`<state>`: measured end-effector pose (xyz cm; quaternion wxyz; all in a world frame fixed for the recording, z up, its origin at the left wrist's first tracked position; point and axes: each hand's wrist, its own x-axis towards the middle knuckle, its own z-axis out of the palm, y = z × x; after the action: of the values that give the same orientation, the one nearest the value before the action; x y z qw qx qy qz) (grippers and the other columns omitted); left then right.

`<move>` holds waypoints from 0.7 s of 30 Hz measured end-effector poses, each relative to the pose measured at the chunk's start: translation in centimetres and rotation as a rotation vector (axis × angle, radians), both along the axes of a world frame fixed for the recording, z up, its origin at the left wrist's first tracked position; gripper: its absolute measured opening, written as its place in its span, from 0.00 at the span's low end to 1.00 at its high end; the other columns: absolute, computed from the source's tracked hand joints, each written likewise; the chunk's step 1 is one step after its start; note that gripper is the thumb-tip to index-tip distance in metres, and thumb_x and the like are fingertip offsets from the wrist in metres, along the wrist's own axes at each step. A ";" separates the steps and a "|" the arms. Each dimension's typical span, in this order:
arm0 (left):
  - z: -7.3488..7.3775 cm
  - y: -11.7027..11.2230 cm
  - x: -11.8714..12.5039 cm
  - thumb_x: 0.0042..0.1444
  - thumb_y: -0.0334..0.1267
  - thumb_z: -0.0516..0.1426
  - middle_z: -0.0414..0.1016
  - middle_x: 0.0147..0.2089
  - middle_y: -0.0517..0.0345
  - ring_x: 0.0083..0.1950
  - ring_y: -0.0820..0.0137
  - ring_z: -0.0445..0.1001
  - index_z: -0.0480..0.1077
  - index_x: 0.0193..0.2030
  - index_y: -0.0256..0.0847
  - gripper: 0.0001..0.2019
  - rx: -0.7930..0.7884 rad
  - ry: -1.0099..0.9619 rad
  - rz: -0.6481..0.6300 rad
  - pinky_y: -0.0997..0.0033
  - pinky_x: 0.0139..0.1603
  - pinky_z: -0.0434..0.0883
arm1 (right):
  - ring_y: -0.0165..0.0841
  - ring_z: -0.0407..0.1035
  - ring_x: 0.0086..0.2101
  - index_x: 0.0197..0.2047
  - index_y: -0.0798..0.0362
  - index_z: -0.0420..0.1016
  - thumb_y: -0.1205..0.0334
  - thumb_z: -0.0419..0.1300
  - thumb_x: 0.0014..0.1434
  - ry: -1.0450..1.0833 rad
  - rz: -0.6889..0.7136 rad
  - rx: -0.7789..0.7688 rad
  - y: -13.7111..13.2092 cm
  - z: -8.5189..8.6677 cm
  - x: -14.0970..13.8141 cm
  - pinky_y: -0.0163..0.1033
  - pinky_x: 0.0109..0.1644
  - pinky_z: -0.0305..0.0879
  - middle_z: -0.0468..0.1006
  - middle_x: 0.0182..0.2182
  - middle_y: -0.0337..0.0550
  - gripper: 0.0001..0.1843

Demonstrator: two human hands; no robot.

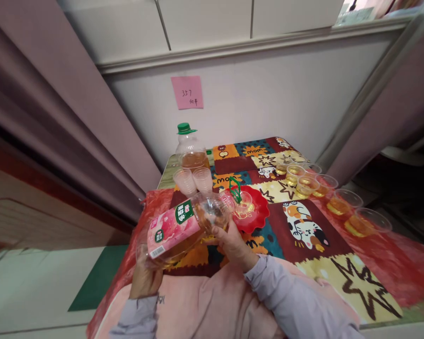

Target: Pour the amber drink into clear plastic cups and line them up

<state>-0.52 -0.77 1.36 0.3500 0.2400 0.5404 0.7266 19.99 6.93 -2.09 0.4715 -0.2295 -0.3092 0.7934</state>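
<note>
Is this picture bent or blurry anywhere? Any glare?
Head view throughout: clear plastic cups of yellow liquid look stretched toward the right edge, probably by a wide lens; pale glints sit on the clear plastic bottle with a pink label; on the square pink paper note, 357 reads clearly, the smaller writing less so.

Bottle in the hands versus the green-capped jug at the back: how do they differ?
The bottle is tilted, held by the left hand and right hand; the green-capped jug stands upright, unheld. The bottle carries a pink label; none shows on the jug's visible part. Both are see-through and contain amber liquid.
</note>
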 end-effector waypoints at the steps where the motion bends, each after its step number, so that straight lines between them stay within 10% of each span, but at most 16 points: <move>1: 0.0 0.0 0.0 0.58 0.46 0.71 0.80 0.69 0.51 0.72 0.49 0.76 0.79 0.66 0.49 0.28 0.004 0.009 0.005 0.54 0.65 0.79 | 0.46 0.84 0.51 0.73 0.39 0.57 0.47 0.83 0.48 0.005 0.003 -0.001 0.0 0.0 0.0 0.46 0.40 0.87 0.83 0.59 0.48 0.57; 21: 0.9 -0.1 0.6 0.55 0.53 0.73 0.82 0.67 0.53 0.73 0.41 0.74 0.79 0.63 0.50 0.30 -0.013 0.020 -0.063 0.45 0.64 0.82 | 0.43 0.85 0.47 0.69 0.43 0.64 0.45 0.83 0.49 0.047 0.040 -0.017 -0.2 0.7 0.0 0.45 0.40 0.86 0.84 0.59 0.49 0.51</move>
<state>0.12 -0.89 2.21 0.3688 0.2617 0.5406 0.7094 19.99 6.74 -1.35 0.4606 -0.2086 -0.2959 0.8104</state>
